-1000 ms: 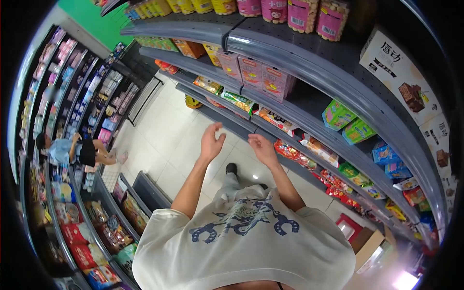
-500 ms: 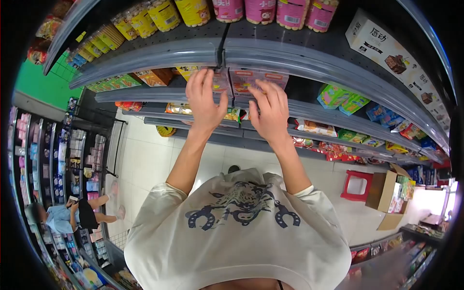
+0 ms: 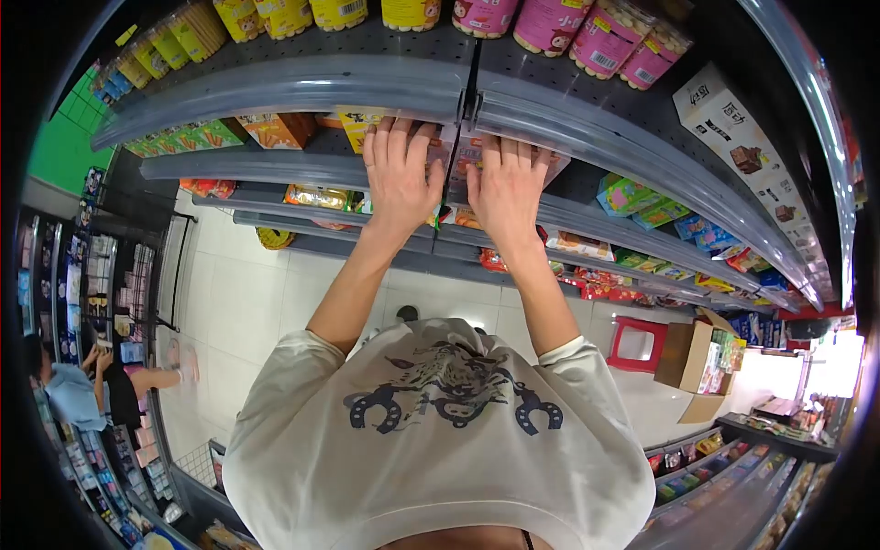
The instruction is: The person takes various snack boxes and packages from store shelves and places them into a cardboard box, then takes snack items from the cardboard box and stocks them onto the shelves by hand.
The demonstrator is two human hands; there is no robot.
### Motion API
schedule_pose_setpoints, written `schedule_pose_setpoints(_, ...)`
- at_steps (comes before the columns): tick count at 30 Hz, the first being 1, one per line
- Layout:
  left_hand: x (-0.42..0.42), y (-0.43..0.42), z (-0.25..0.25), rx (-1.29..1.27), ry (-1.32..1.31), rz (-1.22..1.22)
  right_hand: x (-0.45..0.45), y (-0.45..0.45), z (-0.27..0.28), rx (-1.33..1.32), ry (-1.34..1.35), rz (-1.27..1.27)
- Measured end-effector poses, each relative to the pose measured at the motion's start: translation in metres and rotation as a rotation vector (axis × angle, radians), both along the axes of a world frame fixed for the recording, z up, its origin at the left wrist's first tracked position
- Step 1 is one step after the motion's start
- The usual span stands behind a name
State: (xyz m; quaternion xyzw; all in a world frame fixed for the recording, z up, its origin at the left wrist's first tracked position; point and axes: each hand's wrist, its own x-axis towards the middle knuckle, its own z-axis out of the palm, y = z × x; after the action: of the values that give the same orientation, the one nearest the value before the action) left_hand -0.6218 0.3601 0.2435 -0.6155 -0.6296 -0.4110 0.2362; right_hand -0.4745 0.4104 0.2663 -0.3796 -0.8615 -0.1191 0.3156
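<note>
Your left hand (image 3: 401,186) and right hand (image 3: 507,194) are at the pink boxes (image 3: 469,154), fingers extended, slightly apart; contact unclear.

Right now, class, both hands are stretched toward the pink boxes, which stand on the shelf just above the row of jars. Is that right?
Not quite: the shelf is just below the row of jars, not above it, as the head view shows. Both hands, left hand and right hand, are stretched toward the pink boxes.
</note>
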Motion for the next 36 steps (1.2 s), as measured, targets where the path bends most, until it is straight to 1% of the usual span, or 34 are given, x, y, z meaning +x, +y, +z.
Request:
schedule_pose_setpoints(4, 0.004, -0.002, -0.004, 0.029, -0.045, -0.027, 0.011, -0.002, -0.004, 0.008, 0.024, 0.072)
schedule_pose_setpoints(7, 0.006, -0.006, -0.008, 0.066, -0.057, -0.038, 0.017, -0.002, -0.009, 0.009, 0.108, 0.146)
schedule_pose_setpoints(12, 0.006, -0.018, -0.008, 0.097, -0.058, -0.059, 0.024, -0.007, -0.012, 0.06, 0.124, 0.214)
schedule_pose_setpoints(15, 0.005, -0.029, -0.003, 0.041, -0.09, -0.068, 0.028, -0.011, -0.017, 0.069, 0.144, 0.261)
schedule_pose_setpoints(18, 0.001, -0.039, -0.001, -0.085, -0.151, -0.126, 0.034, -0.015, -0.024, 0.08, 0.172, 0.346)
schedule_pose_setpoints(21, -0.003, -0.052, -0.001, -0.135, -0.197, -0.201, 0.042, -0.023, -0.029, 0.14, 0.257, 0.442)
schedule_pose_setpoints(22, -0.002, -0.056, 0.002, -0.095, -0.242, -0.248, 0.045, -0.026, -0.03, 0.165, 0.296, 0.471)
schedule_pose_setpoints(24, -0.001, -0.066, 0.007, -0.021, -0.332, -0.343, 0.048, -0.031, -0.031, 0.081, 0.478, 0.521)
schedule_pose_setpoints(25, -0.003, -0.071, 0.006, 0.028, -0.448, -0.373, 0.049, -0.035, -0.032, 0.037, 0.571, 0.543)
schedule_pose_setpoints(27, -0.006, -0.08, 0.007, 0.123, -0.68, -0.431, 0.052, -0.044, -0.032, -0.13, 0.75, 0.456)
schedule_pose_setpoints(28, -0.004, -0.083, 0.009, 0.152, -0.898, -0.526, 0.053, -0.049, -0.032, -0.213, 0.838, 0.409)
schedule_pose_setpoints(29, -0.002, -0.086, 0.012, 0.18, -1.117, -0.617, 0.053, -0.055, -0.041, -0.415, 0.971, 0.371)
schedule_pose_setpoints(30, 0.0, -0.087, 0.015, 0.21, -1.337, -0.705, 0.052, -0.06, -0.038, -0.551, 1.075, 0.363)
schedule_pose_setpoints(32, 0.006, -0.085, 0.008, 0.084, -1.413, -0.792, 0.051, -0.068, -0.027, -0.825, 1.274, 0.349)
schedule_pose_setpoints(33, 0.015, -0.085, 0.008, -0.001, -1.456, -0.817, 0.049, -0.068, -0.034, -0.903, 1.386, 0.455)
schedule_pose_setpoints(34, 0.024, -0.084, 0.008, -0.086, -1.498, -0.841, 0.049, -0.07, -0.033, -0.977, 1.378, 0.446)
schedule_pose_setpoints(35, 0.034, -0.08, 0.008, -0.149, -1.484, -0.81, 0.05, -0.073, -0.03, -1.049, 1.368, 0.437)
schedule_pose_setpoints(36, 0.038, -0.079, 0.007, -0.147, -1.577, -0.81, 0.052, -0.074, -0.028, -1.12, 1.358, 0.425)
